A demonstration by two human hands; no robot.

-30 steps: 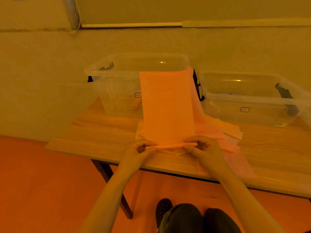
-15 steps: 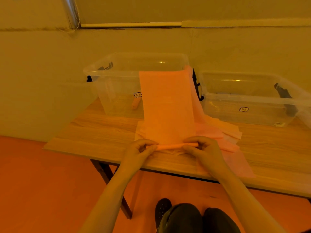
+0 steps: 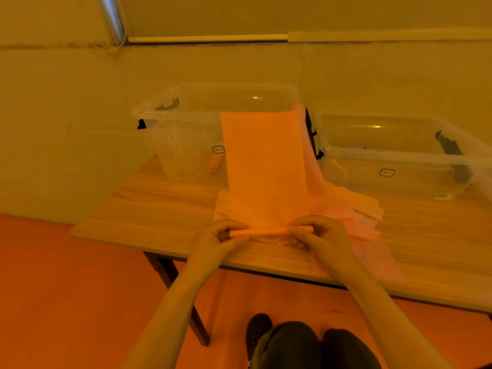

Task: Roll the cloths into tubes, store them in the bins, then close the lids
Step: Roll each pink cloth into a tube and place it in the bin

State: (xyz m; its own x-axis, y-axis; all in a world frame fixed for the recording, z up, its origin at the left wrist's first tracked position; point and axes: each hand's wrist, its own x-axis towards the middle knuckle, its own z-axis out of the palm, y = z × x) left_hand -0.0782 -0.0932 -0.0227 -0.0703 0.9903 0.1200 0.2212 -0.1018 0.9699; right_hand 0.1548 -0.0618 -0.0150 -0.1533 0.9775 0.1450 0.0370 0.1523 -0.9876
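Rolling an orange cloth's near edge

Left hand and right hand pinch the thin rolled edge, lower centre; next, probably roll evenly toward the clear plastic bin.

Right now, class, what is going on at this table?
A person is rolling an orange cloth into a tube at the near edge of the wooden table. The left hand and right hand pinch the ends of the thin roll; most of the cloth is not yet rolled and drapes up over the left bin. More cloths wait beside it. Both bins are open.
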